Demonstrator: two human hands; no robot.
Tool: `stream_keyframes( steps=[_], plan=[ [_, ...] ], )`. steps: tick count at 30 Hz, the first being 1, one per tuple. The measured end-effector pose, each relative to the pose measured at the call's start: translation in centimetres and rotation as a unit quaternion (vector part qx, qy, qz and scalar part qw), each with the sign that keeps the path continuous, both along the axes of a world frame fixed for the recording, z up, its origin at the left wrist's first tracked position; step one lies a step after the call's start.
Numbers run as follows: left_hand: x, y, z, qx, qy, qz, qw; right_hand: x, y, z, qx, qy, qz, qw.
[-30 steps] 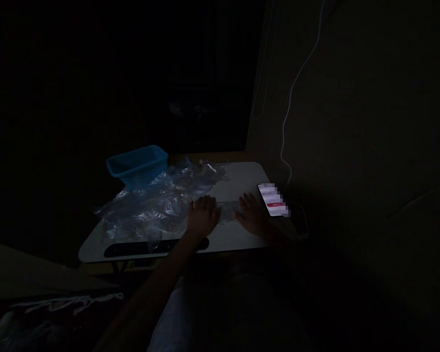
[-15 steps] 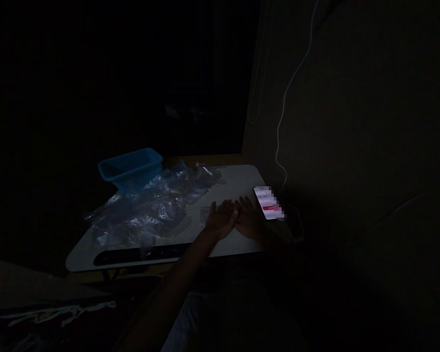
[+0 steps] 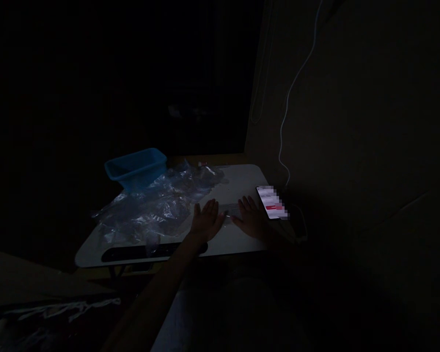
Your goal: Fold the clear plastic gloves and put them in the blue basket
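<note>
My left hand (image 3: 206,222) lies palm down near the front of the white table (image 3: 242,177), its fingers stretched out. My right hand (image 3: 252,221) rests a short way to its right, also flat with fingers spread. Between and under them is a thin clear plastic piece (image 3: 231,210), perhaps a small bag; the dim light hides its outline. Both hands seem to touch it. To the left spreads a crumpled pile of clear plastic bags (image 3: 161,208).
Behind the pile stands a blue plastic basin (image 3: 135,166). A lit phone (image 3: 269,201) lies at the table's right edge. A white cable (image 3: 286,102) hangs along the wall. A dark slot (image 3: 132,252) runs along the table's front. The surroundings are very dark.
My hands were close together with thumbs meeting; now they are apart, the left one shifted left, and the clear plastic shows between them. The view has shifted slightly.
</note>
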State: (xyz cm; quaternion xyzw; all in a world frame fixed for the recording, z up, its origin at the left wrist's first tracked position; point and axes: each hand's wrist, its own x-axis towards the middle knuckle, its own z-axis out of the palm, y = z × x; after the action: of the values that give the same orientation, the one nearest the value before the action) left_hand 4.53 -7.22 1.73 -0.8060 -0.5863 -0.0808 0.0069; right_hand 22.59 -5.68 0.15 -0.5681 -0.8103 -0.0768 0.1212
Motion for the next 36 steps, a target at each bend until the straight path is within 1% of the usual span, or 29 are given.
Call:
stream_keyframes(
  steps=[3,6,11,17,22,26,28,30,32,36],
  plan=[
    [-1.2,-0.3,-0.1,0.022,0.007,0.019,1.000,0.0,0.0,0.1,-0.004,-0.001,0.000,1.000],
    [-1.9,-0.4,-0.3,0.036,0.003,0.037,0.999,0.1,0.0,0.3,-0.010,-0.003,0.003,1.000],
    [-1.9,-0.4,-0.3,0.033,-0.001,0.046,0.998,0.1,0.0,0.3,-0.011,-0.003,0.001,1.000],
    [-1.8,-0.5,-0.1,0.020,0.007,0.046,0.999,0.3,0.1,0.2,0.020,0.013,0.008,1.000],
    [-1.9,-0.4,-0.1,0.027,0.006,0.049,0.998,-0.1,-0.1,1.0,0.047,0.036,-0.003,0.998],
    [-1.9,-0.5,0.1,0.011,0.029,0.055,0.998,-2.2,-0.5,2.0,0.039,0.027,0.051,0.998],
    [-1.9,-0.6,0.2,0.010,0.043,0.059,0.997,-3.5,-0.5,2.1,0.033,0.016,0.080,0.996],
    [-1.9,-0.6,0.2,0.014,0.050,0.058,0.997,-4.3,-0.4,1.9,0.024,0.009,0.094,0.995],
    [-1.9,-0.7,0.3,0.012,0.049,0.060,0.997,-4.4,-0.3,1.5,0.008,0.003,0.093,0.996],
    [-1.8,-0.7,0.3,0.000,0.035,0.064,0.997,-2.9,0.1,0.7,-0.014,-0.008,0.065,0.998]
  ],
)
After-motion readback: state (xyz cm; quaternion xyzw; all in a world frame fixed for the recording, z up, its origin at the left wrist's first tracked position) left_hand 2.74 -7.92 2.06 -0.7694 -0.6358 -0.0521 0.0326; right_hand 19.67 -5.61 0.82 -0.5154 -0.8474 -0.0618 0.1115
